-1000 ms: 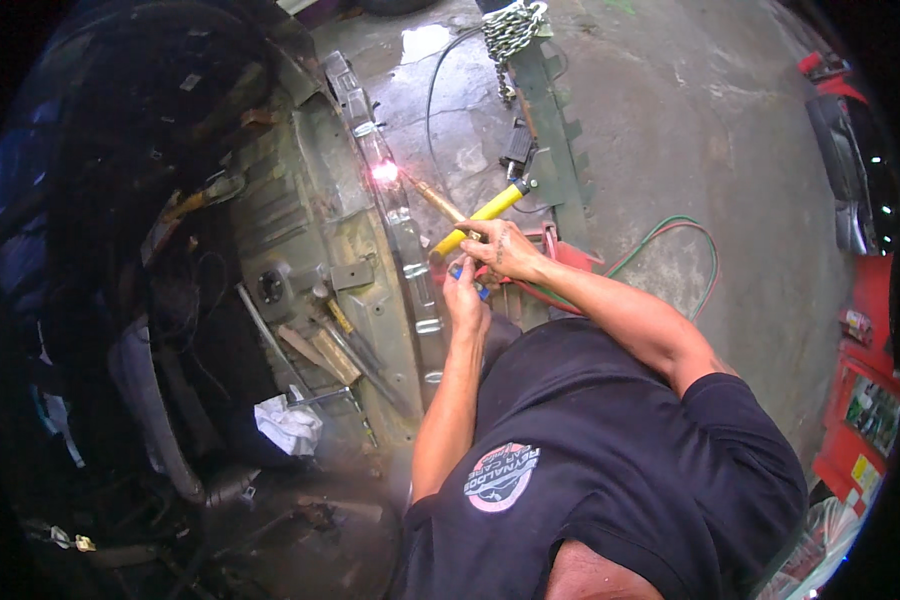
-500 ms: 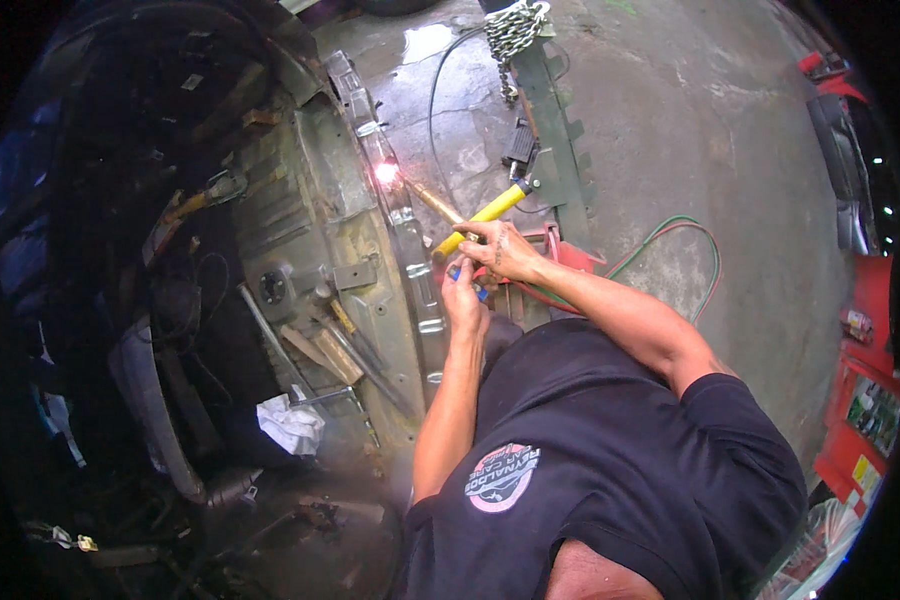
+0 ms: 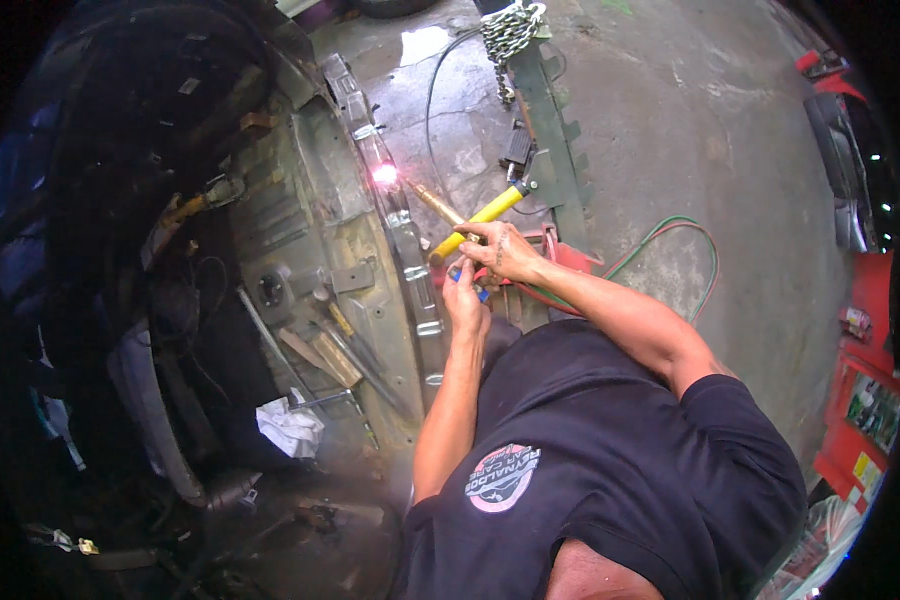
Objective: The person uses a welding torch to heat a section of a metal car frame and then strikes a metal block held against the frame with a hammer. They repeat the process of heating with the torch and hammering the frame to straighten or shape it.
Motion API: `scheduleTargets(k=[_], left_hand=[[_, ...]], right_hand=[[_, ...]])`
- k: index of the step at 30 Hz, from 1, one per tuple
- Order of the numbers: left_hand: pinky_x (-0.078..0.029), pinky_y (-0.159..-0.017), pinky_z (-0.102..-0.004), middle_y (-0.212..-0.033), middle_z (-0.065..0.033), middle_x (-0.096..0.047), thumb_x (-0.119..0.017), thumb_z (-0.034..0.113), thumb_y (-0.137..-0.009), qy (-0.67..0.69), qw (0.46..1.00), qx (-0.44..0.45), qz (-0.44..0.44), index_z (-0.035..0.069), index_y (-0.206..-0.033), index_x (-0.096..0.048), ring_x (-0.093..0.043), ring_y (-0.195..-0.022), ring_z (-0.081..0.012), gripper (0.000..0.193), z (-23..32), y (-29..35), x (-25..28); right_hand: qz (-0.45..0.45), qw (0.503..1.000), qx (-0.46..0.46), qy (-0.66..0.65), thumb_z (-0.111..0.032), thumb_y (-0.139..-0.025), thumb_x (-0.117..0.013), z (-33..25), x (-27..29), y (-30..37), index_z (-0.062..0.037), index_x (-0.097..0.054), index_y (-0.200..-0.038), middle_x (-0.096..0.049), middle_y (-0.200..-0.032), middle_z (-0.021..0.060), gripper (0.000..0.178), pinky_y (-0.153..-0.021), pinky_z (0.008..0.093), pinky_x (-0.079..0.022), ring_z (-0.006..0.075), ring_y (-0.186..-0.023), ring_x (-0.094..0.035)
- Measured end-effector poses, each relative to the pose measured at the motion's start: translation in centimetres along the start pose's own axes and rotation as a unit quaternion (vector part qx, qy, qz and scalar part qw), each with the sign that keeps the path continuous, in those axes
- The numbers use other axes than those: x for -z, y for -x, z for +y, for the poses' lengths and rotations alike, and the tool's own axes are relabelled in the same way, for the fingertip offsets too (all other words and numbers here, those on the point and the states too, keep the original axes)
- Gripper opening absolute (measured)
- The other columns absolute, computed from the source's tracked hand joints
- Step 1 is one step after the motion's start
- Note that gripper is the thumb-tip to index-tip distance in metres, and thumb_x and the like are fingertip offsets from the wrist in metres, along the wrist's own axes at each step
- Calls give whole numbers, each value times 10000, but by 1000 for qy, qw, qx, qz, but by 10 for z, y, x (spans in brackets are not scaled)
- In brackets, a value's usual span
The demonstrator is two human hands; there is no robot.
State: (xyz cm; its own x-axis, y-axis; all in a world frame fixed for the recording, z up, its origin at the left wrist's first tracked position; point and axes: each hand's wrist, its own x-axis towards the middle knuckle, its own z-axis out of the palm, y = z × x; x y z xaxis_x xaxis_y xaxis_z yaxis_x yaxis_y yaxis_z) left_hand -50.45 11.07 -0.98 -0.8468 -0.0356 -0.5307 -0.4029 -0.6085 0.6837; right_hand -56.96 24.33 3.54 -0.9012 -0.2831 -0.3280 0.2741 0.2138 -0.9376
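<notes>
Dull bare metal sill panel (image 3: 410, 270), rough concrete floor (image 3: 690, 130), glossy yellow plastic hammer handle (image 3: 485, 217).

Your one view comes from the camera on your head, the left of the pair, looking steeply down past your chest and dark shirt (image 3: 610, 470) to the concrete floor (image 3: 710, 130). It sits close: your forearms rise from the lower edge toward the middle. The wide lens bends the car sill (image 3: 400, 230) and darkens the round rim, with the stripped car floor (image 3: 310, 250) on your left
</notes>
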Motion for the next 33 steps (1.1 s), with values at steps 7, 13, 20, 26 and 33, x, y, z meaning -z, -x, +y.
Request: scheduleTargets(k=[7, 13, 20, 26, 33], left_hand=[[-563, -686, -316, -1026, -29, -673, -624, 187, -1015, -7, 999, -40, 23, 77, -1197, -612, -657, -857, -141, 213, 3, -4, 4], [-574, -656, -326, -1038, -32, -676, -628, 186, -1011, -10, 999, -38, 20, 77, -1204, -612, -654, -857, -136, 222, 4, -4, 10], [-558, -627, -318, -1000, -13, -663, -644, 188, -1003, -4, 999, -20, 26, 85, -1211, -606, -636, -820, -128, 235, -1, -3, 4], [-551, -618, -315, -1011, -15, -666, -650, 200, -1004, -3, 999, -28, 15, 88, -1222, -597, -628, -826, -123, 251, 0, -4, 6], [-584, -676, -336, -1024, -25, -676, -639, 196, -1010, -9, 998, -50, 22, 86, -1222, -599, -643, -825, -131, 242, 0, -8, 13]], right_hand=[[0, 1000, 21, 11, -368, -907, -618, -7, -6, -2, -51, -629, -1350, -737, -962, 216, 545, -811, 405, -552, 267, -908, -731], [-29, 998, -29, -43, -338, -905, -618, -22, -7, 1, -44, -631, -1345, -727, -911, 175, 529, -765, 388, -556, 215, -853, -717], [-5, 1000, 1, -27, -326, -915, -618, -9, 0, 1, -45, -626, -1356, -704, -818, 142, 523, -659, 358, -543, 167, -693, -680], [-12, 999, -26, -36, -335, -890, -625, -16, -1, 3, -39, -625, -1352, -692, -790, 146, 549, -683, 355, -544, 175, -706, -689], [-22, 999, 1, -38, -337, -913, -620, -12, -9, -2, -46, -621, -1359, -713, -850, 137, 533, -679, 363, -553, 186, -722, -704]])
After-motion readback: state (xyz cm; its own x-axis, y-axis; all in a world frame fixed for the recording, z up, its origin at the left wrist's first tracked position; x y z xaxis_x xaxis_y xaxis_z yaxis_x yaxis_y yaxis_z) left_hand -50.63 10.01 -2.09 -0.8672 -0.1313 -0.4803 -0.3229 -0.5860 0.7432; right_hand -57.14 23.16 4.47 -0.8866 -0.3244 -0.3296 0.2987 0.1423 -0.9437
